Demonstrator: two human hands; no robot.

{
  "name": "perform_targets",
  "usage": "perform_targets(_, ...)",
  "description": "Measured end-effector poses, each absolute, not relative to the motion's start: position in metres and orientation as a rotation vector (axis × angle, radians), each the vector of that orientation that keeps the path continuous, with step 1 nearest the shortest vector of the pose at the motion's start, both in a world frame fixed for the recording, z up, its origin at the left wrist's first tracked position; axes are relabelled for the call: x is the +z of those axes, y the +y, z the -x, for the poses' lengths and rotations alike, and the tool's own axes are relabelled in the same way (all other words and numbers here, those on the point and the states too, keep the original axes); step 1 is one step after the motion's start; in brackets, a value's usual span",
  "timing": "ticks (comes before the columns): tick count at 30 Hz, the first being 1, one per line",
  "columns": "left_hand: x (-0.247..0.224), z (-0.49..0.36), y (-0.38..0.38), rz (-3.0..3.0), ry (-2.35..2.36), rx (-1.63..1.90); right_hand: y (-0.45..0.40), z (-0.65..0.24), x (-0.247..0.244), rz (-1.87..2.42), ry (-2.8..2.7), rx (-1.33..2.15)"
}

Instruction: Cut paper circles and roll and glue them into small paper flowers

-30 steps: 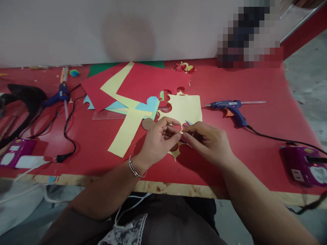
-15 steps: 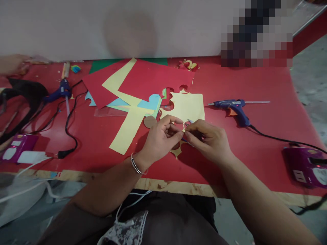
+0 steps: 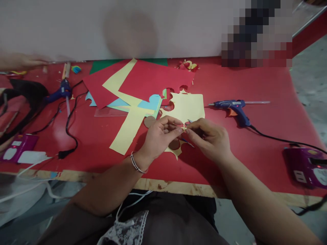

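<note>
A small pale yellow paper piece (image 3: 184, 128) is pinched between the fingertips of both hands. My left hand (image 3: 163, 136) holds it from the left, with thumb and forefinger together. From the right my right hand (image 3: 211, 137) grips it the same way. Just behind the hands lies a yellow sheet (image 3: 189, 105) with rounded cutouts along its left edge. Beneath them are a yellow scrap (image 3: 178, 153), a brownish disc (image 3: 174, 144) and part of a blue-handled tool, mostly hidden. Another brownish disc (image 3: 149, 121) lies beside my left hand.
A blue glue gun (image 3: 236, 109) lies at the right, wired towards a purple box (image 3: 306, 166). Red sheets (image 3: 155, 75) and a yellow strip (image 3: 127, 131) are at centre-left. Another glue gun (image 3: 63, 89), cables and a second purple box (image 3: 21, 146) occupy the left. Another person's hand (image 3: 28, 62) is at far left.
My fingers have shifted slightly around the small yellow piece, and more of the disc beneath shows. The other person's hand at far left has moved right.
</note>
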State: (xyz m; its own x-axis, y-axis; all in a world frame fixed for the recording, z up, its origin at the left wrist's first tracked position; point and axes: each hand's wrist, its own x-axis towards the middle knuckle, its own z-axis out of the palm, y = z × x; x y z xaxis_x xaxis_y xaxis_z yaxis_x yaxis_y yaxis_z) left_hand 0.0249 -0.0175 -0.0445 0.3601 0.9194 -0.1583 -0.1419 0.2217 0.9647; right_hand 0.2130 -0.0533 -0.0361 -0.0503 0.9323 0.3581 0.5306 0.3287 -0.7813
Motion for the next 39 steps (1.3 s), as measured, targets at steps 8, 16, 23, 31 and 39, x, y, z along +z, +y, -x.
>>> perform_targets(8, -0.043, -0.027, -0.016, -1.125, 0.961, 0.859, -0.052, -0.213, -0.039, 1.302, -1.76, 0.552)
perform_targets(16, -0.035, -0.026, -0.017, -1.068, 1.011, 0.771, -0.053, -0.213, -0.038, 1.321, -1.766, 0.557)
perform_targets(23, -0.021, -0.007, -0.013, -1.425, 1.106, 1.031, -0.051, -0.218, -0.039, 1.446, -1.714, 0.578)
perform_targets(31, -0.024, 0.021, 0.013, -1.834, 1.31, 0.932, -0.045, -0.225, -0.05, 1.522, -1.883, 0.631)
perform_targets(39, -0.023, 0.019, 0.009, -2.025, 1.283, 0.567, -0.043, -0.229, -0.056, 1.6, -2.013, 0.558)
